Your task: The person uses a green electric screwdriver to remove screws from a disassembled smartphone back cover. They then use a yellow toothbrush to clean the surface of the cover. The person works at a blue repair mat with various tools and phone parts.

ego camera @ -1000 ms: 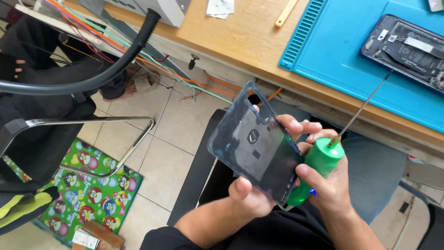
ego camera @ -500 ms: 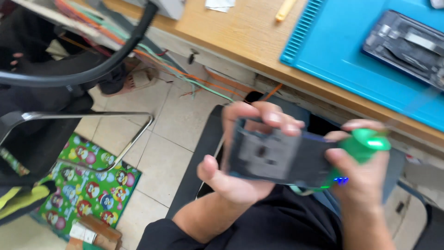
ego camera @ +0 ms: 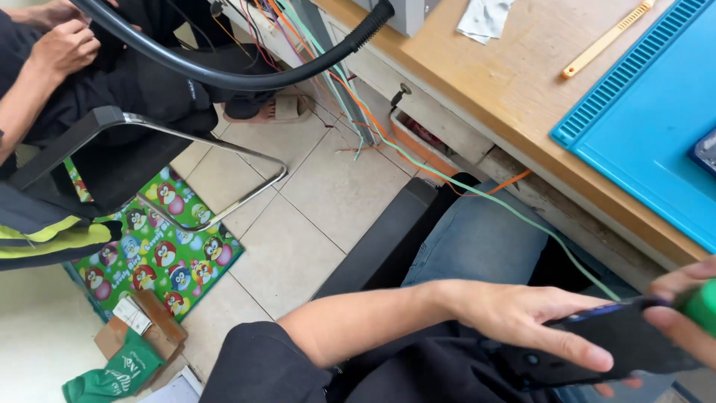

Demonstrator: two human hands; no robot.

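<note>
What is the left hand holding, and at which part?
The left hand holds a dark flat panel at its left end, fingers on top.

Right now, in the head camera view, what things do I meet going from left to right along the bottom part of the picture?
Green bag → small cardboard box → left hand → dark phone back panel → right hand with the green tool handle.

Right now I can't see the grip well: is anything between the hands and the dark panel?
Nothing visible. The left hand lies flat on the dark panel, fingers across its top. The right hand, mostly out of frame, pinches its far edge while holding a green tool.
</note>
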